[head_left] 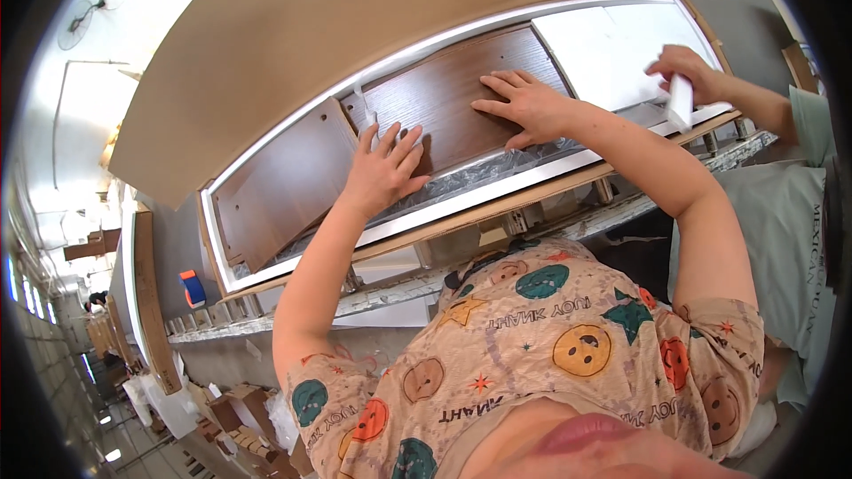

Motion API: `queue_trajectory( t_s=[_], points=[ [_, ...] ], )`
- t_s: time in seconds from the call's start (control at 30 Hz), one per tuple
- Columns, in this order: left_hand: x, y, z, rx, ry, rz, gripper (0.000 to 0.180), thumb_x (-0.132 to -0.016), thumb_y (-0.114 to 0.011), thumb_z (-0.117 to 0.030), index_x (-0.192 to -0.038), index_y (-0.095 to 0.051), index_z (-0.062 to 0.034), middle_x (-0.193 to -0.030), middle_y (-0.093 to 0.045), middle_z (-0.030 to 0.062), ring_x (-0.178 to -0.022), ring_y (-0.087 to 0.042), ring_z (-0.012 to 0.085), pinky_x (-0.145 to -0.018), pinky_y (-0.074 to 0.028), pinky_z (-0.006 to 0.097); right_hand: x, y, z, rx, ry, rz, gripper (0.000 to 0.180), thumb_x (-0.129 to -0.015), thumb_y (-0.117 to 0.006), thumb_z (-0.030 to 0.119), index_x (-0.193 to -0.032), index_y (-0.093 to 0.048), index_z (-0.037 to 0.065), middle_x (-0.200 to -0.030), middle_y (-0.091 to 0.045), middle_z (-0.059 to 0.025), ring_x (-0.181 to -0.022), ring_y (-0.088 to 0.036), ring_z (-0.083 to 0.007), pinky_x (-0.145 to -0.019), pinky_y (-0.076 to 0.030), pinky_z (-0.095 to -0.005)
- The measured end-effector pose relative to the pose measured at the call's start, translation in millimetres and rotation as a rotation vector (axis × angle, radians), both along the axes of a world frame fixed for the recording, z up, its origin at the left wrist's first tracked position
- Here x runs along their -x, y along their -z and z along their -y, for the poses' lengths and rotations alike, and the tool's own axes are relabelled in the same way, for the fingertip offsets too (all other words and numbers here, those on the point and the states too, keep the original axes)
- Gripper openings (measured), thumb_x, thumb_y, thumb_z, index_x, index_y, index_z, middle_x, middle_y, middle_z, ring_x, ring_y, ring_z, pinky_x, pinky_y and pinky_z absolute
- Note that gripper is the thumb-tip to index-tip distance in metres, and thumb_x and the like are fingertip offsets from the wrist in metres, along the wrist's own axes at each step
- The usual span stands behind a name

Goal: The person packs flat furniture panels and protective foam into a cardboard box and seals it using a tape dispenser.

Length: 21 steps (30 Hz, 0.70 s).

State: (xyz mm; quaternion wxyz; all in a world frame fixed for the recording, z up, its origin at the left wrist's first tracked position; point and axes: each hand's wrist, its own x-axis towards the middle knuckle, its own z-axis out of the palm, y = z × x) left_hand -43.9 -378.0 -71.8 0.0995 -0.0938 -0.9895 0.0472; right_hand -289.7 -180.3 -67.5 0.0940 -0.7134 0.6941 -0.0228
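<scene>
My left hand (pixel 383 168) has its fingers spread at the near edge of a dark brown wood-grain panel (pixel 426 80), close to the gap beside a second brown panel (pixel 284 173). Flat on the first panel, toward its right end, rests my right hand (pixel 530 108), fingers apart. Both panels lie in a long open carton (pixel 497 204) edged with white foam (pixel 461 198). A small white piece (pixel 369 113) stands in the gap between the panels, just beyond my left fingertips. Crumpled clear plastic (pixel 461 179) shows along the near side.
At the right, a co-worker's hand (pixel 692 74) holds a white block (pixel 680 105) over the carton's end, near a white surface (pixel 612 49). The large cardboard flap (pixel 293 35) rises behind. Below runs a roller conveyor (pixel 390 300); a tape roll (pixel 191 288) sits left.
</scene>
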Motion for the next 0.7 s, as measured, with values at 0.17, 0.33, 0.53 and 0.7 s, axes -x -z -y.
queue_trajectory(
  t_s=[0.17, 0.33, 0.53, 0.7],
  points=[
    [-12.8, -7.3, -3.0, 0.046, 0.003, -0.091, 0.034, -0.076, -0.070, -0.035, -0.100, -0.062, -0.0125, -0.134, -0.049, 0.0014, -0.124, -0.044, 0.0264, -0.106, -0.026, 0.055, -6.9, -13.6, 5.7, 0.022, -0.053, -0.104, 0.080, -0.064, -0.078, 0.027, -0.134, -0.043, 0.013, -0.140, -0.035, -0.0206, -0.131, -0.030, -0.0378, -0.107, -0.029, -0.0466],
    [-24.3, -14.8, 7.6, -0.064, -0.105, -0.245, 0.033, -0.072, -0.074, -0.032, -0.098, -0.061, -0.0157, -0.135, -0.049, 0.0033, -0.122, -0.046, 0.0258, -0.104, -0.029, 0.050, -8.8, -15.6, 4.2, 0.099, -0.119, 0.049, 0.067, -0.063, -0.072, 0.013, -0.125, -0.050, 0.008, -0.130, -0.047, -0.0181, -0.122, -0.043, -0.0370, -0.100, -0.040, -0.0432],
    [-33.2, -48.9, 47.0, -0.883, -0.710, -0.742, 0.019, -0.083, -0.066, -0.021, -0.092, -0.068, -0.0039, -0.081, -0.069, 0.0110, -0.068, -0.064, 0.0207, -0.064, -0.050, 0.027, -8.4, -16.4, 10.4, 0.465, -0.106, -0.174, 0.054, -0.069, -0.068, 0.010, -0.120, -0.053, 0.005, -0.121, -0.055, -0.0147, -0.108, -0.054, -0.0326, -0.091, -0.046, -0.0389],
    [-56.6, -30.9, 58.6, -0.664, -0.861, -0.557, 0.018, -0.079, -0.068, -0.020, -0.089, -0.069, -0.0055, -0.086, -0.067, 0.0115, -0.071, -0.062, 0.0207, -0.067, -0.049, 0.030, -0.7, -41.1, 11.7, 0.531, -0.063, -0.188, 0.044, -0.072, -0.067, 0.009, -0.115, -0.055, 0.006, -0.111, -0.062, -0.0107, -0.100, -0.060, -0.0293, -0.083, -0.050, -0.0382]
  ],
)
